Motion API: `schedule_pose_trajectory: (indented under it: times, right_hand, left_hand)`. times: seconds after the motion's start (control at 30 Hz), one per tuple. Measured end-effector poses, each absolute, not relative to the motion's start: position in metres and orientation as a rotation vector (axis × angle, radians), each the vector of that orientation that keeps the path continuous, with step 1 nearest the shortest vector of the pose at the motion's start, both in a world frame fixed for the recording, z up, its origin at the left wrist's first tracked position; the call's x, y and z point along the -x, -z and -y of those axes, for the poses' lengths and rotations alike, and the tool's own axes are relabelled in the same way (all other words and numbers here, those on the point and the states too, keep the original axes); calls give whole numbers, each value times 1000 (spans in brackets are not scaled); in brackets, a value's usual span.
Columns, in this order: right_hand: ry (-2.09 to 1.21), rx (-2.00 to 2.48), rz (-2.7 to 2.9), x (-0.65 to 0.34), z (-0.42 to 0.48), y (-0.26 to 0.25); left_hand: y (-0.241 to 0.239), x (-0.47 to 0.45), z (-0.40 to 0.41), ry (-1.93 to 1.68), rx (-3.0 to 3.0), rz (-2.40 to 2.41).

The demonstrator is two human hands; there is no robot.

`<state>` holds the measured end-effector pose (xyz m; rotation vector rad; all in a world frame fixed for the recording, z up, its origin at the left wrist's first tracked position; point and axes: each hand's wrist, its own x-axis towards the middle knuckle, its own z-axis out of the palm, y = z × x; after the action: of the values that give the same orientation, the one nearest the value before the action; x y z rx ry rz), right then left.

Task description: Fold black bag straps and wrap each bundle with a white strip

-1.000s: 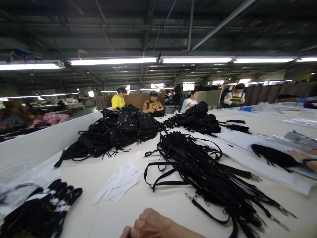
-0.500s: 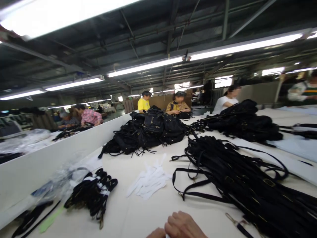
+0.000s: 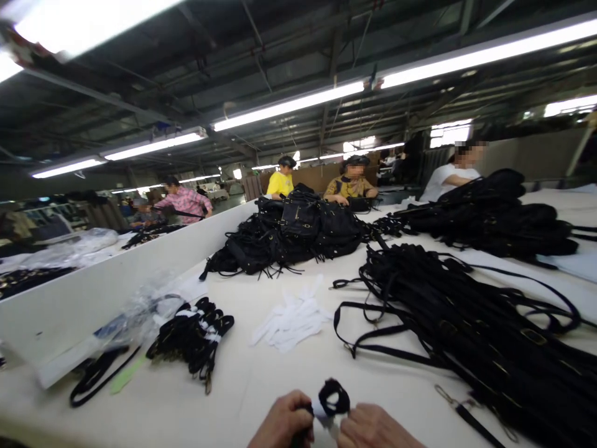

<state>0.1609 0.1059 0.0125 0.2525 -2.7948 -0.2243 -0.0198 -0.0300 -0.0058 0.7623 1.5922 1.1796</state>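
Note:
At the bottom of the head view, a black strap is rolled into a coil between my hands. My left hand is closed on the dark bundle of this strap. A white strip crosses the bundle, and the closed fingers of my right hand pinch its end. Ahead lies a loose pile of white strips. To the left is a heap of coiled black straps with white bands around them and metal clips.
Long black straps with buckles cover the right side of the white table. Black bags are piled further back, with another bag pile at right. Clear plastic lies by the left partition. Several people work beyond.
My hands have risen further into view, and the coiled black strap between them now shows. The camera has tilted down and turned slightly left.

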Motion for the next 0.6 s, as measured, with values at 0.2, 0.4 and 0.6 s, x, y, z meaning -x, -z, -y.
schedule_pose_trajectory:
  times: [0.2, 0.4, 0.6]
  right_hand:
    - [3, -15, 2854, -167, -98, -16]
    - [-832, 544, 2569, -167, -82, -24]
    - [-1513, 888, 2194, -158, -80, -28]
  left_hand:
    - [-16, 18, 48, -1318, -635, -1238]
    - [2, 23, 52, -1398, -579, -1318]
    - [10, 14, 47, -1326, -697, -1411]
